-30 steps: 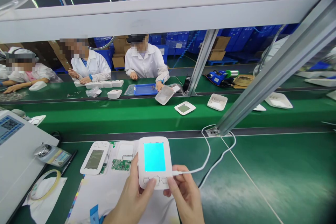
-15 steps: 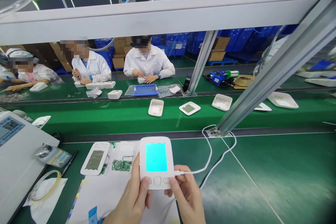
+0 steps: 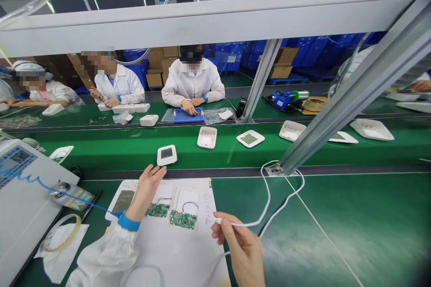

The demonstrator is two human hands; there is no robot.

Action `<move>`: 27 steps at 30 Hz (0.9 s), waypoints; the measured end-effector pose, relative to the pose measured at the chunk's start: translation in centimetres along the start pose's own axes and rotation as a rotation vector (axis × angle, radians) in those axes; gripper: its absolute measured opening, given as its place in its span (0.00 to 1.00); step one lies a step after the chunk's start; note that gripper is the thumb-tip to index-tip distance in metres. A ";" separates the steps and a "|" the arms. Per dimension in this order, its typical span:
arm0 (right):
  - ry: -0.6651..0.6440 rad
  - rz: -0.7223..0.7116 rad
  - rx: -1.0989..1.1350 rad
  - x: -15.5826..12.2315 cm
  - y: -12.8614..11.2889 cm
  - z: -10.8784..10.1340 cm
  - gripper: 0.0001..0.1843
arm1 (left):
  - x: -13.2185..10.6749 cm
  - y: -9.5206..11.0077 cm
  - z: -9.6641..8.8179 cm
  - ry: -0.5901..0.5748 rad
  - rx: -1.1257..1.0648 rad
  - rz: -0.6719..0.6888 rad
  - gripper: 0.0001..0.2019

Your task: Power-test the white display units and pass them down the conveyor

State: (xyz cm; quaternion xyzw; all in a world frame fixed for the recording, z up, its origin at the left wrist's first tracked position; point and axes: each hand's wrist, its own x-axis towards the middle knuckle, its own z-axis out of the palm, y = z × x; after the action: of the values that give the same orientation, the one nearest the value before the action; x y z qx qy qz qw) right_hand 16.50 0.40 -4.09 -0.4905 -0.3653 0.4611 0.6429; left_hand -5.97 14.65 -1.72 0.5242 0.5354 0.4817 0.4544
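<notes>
My left hand (image 3: 148, 184) reaches forward with fingers stretched out, empty, just short of a white device with a dark screen (image 3: 167, 155) lying on the green conveyor belt (image 3: 134, 145). My right hand (image 3: 237, 244) pinches the plug end of a white cable (image 3: 266, 206) above the white paper sheet (image 3: 182, 246). On the sheet lie two green circuit boards (image 3: 183, 219) with white housings and a white front panel with a screen (image 3: 121, 201). A blue wrist strap (image 3: 128, 223) with a coiled cord is on my left wrist.
A grey machine (image 3: 23, 197) stands at the left with a tape ring (image 3: 60, 232) beside it. More white housings (image 3: 206, 136) ride the belt. A slanted metal post (image 3: 340, 98) lands at mid-bench. Three people in white coats work across the belt.
Both hands held the lit device with the cable plugged in. Now it is unplugged and dark on the belt, my left hand has let go, and the right keeps the cable.
</notes>
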 end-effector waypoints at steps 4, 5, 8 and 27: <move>-0.008 0.005 -0.013 -0.2 -0.5 0.5 0.20 | -2.4 -1.4 2.2 -0.163 0.328 0.116 0.12; -0.001 0.007 -0.008 -0.2 -0.6 0.6 0.20 | -3.4 -1.8 3.2 -0.230 0.415 0.133 0.10; 0.047 0.024 0.018 -0.4 -0.9 1.0 0.20 | -5.3 -2.5 5.8 -0.367 0.625 0.167 0.07; -0.001 -0.004 0.014 -0.4 -0.4 0.9 0.18 | -4.4 0.0 5.3 -0.494 0.423 0.050 0.17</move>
State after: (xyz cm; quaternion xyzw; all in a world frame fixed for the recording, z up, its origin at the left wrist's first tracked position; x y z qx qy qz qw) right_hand 15.68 0.25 -3.53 -0.4851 -0.3636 0.4625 0.6469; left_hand -0.56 10.44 -2.43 0.7209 0.4841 0.2290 0.4399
